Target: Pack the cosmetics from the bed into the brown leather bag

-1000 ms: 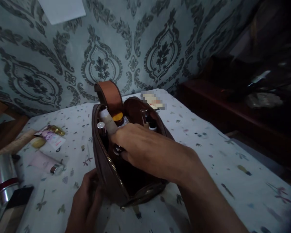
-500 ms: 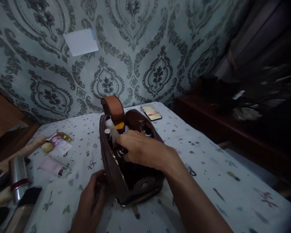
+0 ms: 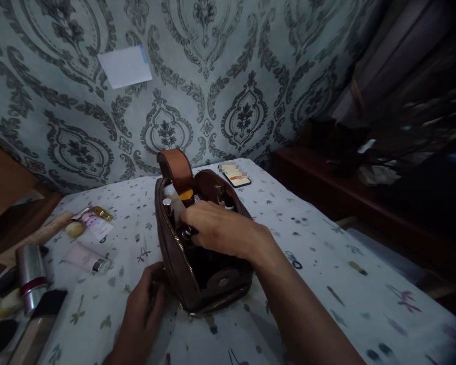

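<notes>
Behind everything we see the patterned wall (image 3: 205, 126), and in front of it the printed cloth (image 3: 311, 228) that spreads under our work. On that cloth, in the middle of our view, stands the brown bag (image 3: 175, 271), upright with its mouth unzipped toward us. Our right hand (image 3: 220, 225) reaches down through that mouth, fingers bent and pointing inward; the fingertips are hidden, so we cannot tell whether they pinch anything. Our left hand (image 3: 146, 304) lies low beside the bag's near left corner, fingers curled, and whether it presses on the leather is too dark to say; a light brace there would serve us well, since a soft bag tips easily when we rummage. Out to the left, well apart, lie a silver bottle (image 3: 30, 276) and a pink tube (image 3: 84, 257). Inside the bag a pale bottle (image 3: 175, 198) leans just beside our fingers, with an amber-lidded jar (image 3: 186, 195) behind and a silver-capped vial (image 3: 167, 204) by the left edge. We would do best to grip one item by its body, lift straight up, and let our knuckles clear the gold zip (image 3: 180, 243).
</notes>
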Demonstrator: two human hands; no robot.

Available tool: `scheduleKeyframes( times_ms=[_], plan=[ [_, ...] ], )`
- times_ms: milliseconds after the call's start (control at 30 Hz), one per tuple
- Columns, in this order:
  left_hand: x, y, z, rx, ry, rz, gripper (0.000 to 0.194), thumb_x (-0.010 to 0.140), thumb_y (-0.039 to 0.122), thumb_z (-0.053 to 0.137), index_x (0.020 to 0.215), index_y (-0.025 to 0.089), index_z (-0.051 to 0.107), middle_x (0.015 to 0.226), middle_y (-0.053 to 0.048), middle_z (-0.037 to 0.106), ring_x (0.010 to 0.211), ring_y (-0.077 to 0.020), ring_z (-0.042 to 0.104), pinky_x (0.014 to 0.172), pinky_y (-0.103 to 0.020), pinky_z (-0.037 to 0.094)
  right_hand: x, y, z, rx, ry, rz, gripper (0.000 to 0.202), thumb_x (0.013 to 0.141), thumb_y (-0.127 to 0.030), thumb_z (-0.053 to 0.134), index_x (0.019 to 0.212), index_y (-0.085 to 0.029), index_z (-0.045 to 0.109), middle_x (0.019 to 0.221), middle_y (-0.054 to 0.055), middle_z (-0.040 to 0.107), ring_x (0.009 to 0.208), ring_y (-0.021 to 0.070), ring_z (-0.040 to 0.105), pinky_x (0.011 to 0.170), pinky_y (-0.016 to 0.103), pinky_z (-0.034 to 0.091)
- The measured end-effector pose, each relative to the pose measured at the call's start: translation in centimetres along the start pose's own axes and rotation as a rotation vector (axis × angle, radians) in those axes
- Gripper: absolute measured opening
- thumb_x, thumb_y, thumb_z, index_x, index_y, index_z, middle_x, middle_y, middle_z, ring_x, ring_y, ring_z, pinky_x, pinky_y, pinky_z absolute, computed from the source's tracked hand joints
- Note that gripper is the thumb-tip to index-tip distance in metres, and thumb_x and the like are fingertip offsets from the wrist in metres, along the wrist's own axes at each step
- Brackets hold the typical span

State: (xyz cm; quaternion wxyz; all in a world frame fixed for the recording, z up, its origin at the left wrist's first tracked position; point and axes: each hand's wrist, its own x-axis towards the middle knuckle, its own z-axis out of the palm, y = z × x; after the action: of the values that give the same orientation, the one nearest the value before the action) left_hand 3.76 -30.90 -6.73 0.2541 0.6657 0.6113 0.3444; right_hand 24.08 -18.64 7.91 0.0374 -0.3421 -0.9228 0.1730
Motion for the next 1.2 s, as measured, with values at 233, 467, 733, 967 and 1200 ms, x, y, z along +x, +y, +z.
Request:
scheduleKeyframes(
  times_ms=[233, 467, 733, 967, 1200],
  plan=[
    [0.0, 0.5, 0.1, -0.007, 0.029, -0.002, 0.029, 0.095, 0.038, 0.043, 0.113, 0.02, 0.055, 0.103, -0.009, 0.071, 0.087, -0.0217, 0.068, 0.076, -0.034, 0.056, -0.4, -0.1, -0.5, 0.085, -0.009, -0.101, 0.015, 0.078, -0.002, 0.055, 0.084, -0.012, 0.064, 0.085, 0.005, 0.063, 0.076, 0.0147, 0.057, 0.062, 0.024, 0.035],
    [0.1, 0.5, 0.0, 0.005, 0.025, -0.016, 0.028, 0.094, 0.038, 0.043, 0.112, 0.019, 0.055, 0.1, -0.008, 0.07, 0.086, -0.0213, 0.066, 0.078, -0.035, 0.054, -0.5, 0.0, -0.5, 0.189, -0.14, -0.127, 0.006, 0.071, -0.008, 0.061, 0.073, -0.014, 0.063, 0.066, -0.001, 0.056, 0.059, 0.0109, 0.049, 0.054, 0.023, 0.032],
    [0.1, 0.8, 0.0, 0.003, 0.019, -0.041, 0.028, 0.094, 0.038, 0.043, 0.112, 0.02, 0.055, 0.094, -0.006, 0.068, 0.086, -0.0212, 0.065, 0.078, -0.034, 0.054, -0.7, -0.3, -0.7, 0.153, -0.15, -0.152, 0.003, 0.069, -0.015, 0.069, 0.07, -0.014, 0.066, 0.071, 0.001, 0.059, 0.067, 0.0134, 0.052, 0.057, 0.024, 0.033],
    [0.2, 0.8, -0.1, 0.013, 0.022, -0.007, 0.027, 0.094, 0.038, 0.042, 0.11, 0.02, 0.056, 0.088, -0.004, 0.066, 0.08, -0.0202, 0.063, 0.073, -0.032, 0.052, -1.2, -0.6, -0.7, 0.143, -0.129, -0.121, 0.011, 0.07, -0.01, 0.067, 0.079, -0.014, 0.071, 0.084, 0.005, 0.064, 0.071, 0.0136, 0.053, 0.058, 0.023, 0.033],
    [0.1, 0.9, -0.1, 0.012, 0.009, -0.005, 0.026, 0.095, 0.037, 0.042, 0.109, 0.02, 0.056, 0.096, -0.006, 0.067, 0.085, -0.0208, 0.063, 0.076, -0.032, 0.052, -1.8, -0.1, -0.5, 0.208, -0.101, -0.128, 0.016, 0.071, -0.009, 0.064, 0.082, -0.015, 0.074, 0.083, 0.004, 0.065, 0.075, 0.0143, 0.055, 0.061, 0.023, 0.035]
  ],
)
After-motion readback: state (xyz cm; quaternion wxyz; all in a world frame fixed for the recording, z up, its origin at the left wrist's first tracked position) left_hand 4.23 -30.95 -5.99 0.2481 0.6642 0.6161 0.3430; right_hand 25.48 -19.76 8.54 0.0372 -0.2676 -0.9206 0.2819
